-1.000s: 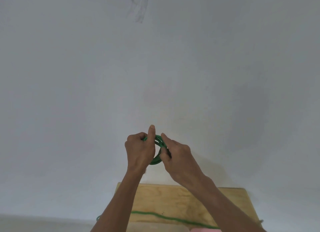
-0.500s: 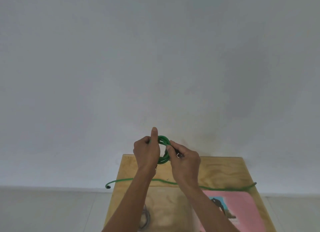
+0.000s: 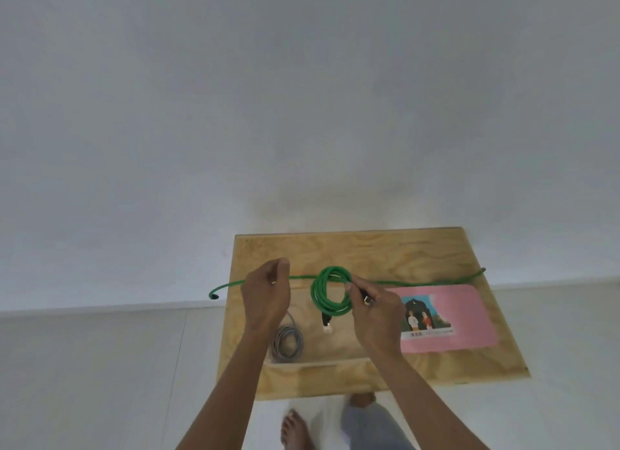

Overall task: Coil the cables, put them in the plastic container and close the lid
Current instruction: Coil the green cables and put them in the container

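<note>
Head view, itemised.

Green cable coil point(image 3: 330, 293): several loops, held above the wooden table point(image 3: 419, 251); my right hand point(image 3: 375, 312) pinches its right side, fingers curled round the strands. A plug end point(image 3: 327, 325) hangs below the coil.

Loose green cable point(image 3: 436, 282): runs left to right across the table's far part, both ends past the edges.

My left hand point(image 3: 266, 295): left of the coil, apart from it, fingers loosely curled, holding nothing that I can make out.

Grey cable coil point(image 3: 287, 344): inside the clear plastic container point(image 3: 318, 362), near left.

Pink lid point(image 3: 463, 318): flat on the table, right of the container.
</note>
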`<state>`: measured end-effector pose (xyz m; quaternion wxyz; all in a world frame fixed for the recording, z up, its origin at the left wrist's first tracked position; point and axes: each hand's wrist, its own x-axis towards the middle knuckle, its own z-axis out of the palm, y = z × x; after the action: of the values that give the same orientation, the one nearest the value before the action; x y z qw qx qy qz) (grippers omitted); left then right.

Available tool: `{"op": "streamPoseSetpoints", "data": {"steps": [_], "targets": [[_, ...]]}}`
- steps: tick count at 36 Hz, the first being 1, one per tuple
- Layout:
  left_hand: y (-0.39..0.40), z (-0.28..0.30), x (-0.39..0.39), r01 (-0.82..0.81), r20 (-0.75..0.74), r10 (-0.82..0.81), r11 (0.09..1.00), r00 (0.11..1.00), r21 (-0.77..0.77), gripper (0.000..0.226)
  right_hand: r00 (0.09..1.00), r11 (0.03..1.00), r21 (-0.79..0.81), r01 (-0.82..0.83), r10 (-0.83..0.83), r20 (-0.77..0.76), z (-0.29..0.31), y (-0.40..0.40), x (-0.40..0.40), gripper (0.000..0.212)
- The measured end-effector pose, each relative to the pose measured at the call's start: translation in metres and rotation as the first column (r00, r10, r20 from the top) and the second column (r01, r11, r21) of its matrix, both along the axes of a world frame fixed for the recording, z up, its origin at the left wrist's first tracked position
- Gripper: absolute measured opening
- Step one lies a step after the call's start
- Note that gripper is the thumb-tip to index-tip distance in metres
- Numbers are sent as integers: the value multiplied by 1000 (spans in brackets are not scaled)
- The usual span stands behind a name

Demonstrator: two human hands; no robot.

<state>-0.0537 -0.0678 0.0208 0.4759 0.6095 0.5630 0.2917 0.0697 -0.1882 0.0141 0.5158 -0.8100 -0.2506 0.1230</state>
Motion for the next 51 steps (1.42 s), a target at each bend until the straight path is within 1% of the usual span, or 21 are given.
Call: {"op": "streamPoseSetpoints", "data": {"steps": [2, 4, 6, 8, 10, 13, 15, 17, 21, 25, 31, 34, 39, 45, 51], "targets": [[-4, -18, -10, -9, -50, 13, 997, 999, 79, 29, 1000, 999, -52, 4, -4, -8, -14, -5, 1, 18], [-10, -41, -19, 48, -146, -29, 991, 989, 128, 32, 999, 995, -102, 11, -14, -29, -28, -9, 1, 18], [-17, -63, -25, 152, -276, -110, 979, 955, 137, 39, 998, 989, -150, 11, -20, -57, -42, -11, 0, 19], [-24, -81, -31, 239, -369, -177, 962, 912, 130, 47, 997, 980, -197, 4, -20, -79, -55, -9, -2, 19], [-30, -97, -36, 310, -433, -230, 942, 872, 125, 54, 994, 974, -227, 2, -27, -107, -66, -7, -3, 19], [-34, -116, -39, 387, -482, -274, 910, 832, 150, 67, 994, 958, -286, -30, -2, -112, -78, -2, -5, 20], [-37, -125, -40, 415, -498, -288, 894, 818, 166, 69, 990, 948, -313, -62, 19, -138, -85, 2, -5, 21], [-39, -130, -41, 429, -508, -287, 884, 812, 186, 67, 986, 934, -342, -98, 43, -164, -93, 6, -5, 20], [-39, -134, -41, 428, -516, -274, 880, 811, 206, 64, 971, 893, -403, -199, 125, -202, -107, 9, -1, 19], [-39, -138, -40, 436, -537, -270, 875, 800, 209, 65, 956, 859, -445, -255, 153, -252, -113, 12, 5, 15], [-40, -141, -40, 433, -556, -256, 876, 791, 213, 63, 956, 861, -466, -204, 74, -283, -117, 16, 2, 14], [-40, -140, -39, 429, -556, -251, 878, 792, 214, 63, 955, 873, -465, -146, 1, -297, -120, 16, -4, 13], [-40, -140, -39, 432, -551, -255, 876, 794, 217, 63, 947, 859, -503, -101, -72, -314, -122, 20, -13, 14], [-41, -140, -40, 437, -550, -260, 873, 793, 218, 63, 941, 787, -591, -180, -38, -337, -116, 17, -10, 16], [-40, -136, -41, 453, -565, -275, 869, 778, 200, 65, 944, 773, -596, -218, 13, -329, -103, 11, -6, 34]]}}
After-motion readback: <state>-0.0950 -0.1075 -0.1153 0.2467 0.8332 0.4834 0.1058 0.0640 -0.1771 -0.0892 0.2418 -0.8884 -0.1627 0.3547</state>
